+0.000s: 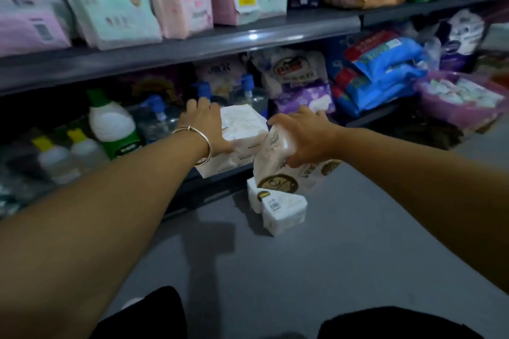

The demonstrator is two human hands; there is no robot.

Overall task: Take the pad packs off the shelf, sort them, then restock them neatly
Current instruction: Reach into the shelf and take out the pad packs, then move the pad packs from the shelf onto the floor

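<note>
My left hand [205, 125] grips a stack of white pad packs [242, 135] sitting on the front edge of the bottom shelf [220, 176]. Just to its right, my right hand [305, 136] holds another white pack with gold emblems [278, 170], tilted and lifted above the floor. Two more white packs [278, 206] lie on the grey floor directly below it. On the upper shelf [192, 49] stand pink, mint and white pad packs [121, 16].
Bottles with green, yellow and blue caps [113, 124] fill the bottom shelf at left. Purple and blue packs [377, 71] are piled at right, beside a pink basin [462, 99] of small items. My knees [399, 325] are at the bottom edge.
</note>
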